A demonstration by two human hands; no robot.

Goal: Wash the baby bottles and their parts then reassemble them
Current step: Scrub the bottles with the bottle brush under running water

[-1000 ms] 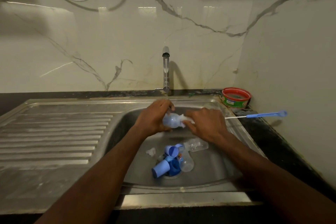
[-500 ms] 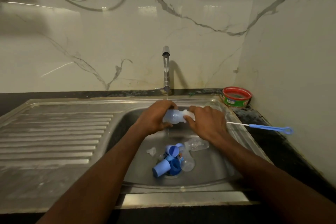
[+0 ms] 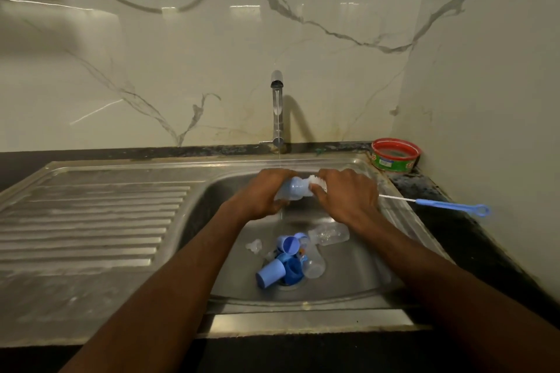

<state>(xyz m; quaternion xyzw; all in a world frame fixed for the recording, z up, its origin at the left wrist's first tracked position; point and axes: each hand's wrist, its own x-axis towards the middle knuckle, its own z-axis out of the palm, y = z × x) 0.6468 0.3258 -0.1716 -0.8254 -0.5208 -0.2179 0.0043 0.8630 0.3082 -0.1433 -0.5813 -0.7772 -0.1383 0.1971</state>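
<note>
A translucent bluish baby bottle (image 3: 292, 189) is held on its side over the sink basin (image 3: 348, 269), its long axis running left to right with the mouth turned to the right. It is gripped by the left hand (image 3: 266, 194), whose fingers are curled round its body. The bottle brush (image 3: 436, 205) is gripped by the right hand (image 3: 345, 194), fingers closed over the wire stem; its white bristles (image 3: 318, 183) are seen at the bottle's mouth, and its blue looped handle is pointed right, over the dark counter (image 3: 454, 230). A thin stream of water is run from the chrome tap (image 3: 277, 109) and falls just beside the bottle.

On the basin floor, around the drain, smooth blue plastic caps (image 3: 271, 274), a blue collar and two clear bottles (image 3: 328, 235) are piled together; a small clear teat (image 3: 254, 245) is lain just left of them. The steel drainboard (image 3: 88, 221) is ribbed. A round red-rimmed tub (image 3: 395, 155) is set in the corner.

Compared with a second ago, the brush handle is found lower and angled downward to the right, and more bristle is exposed outside the mouth.
</note>
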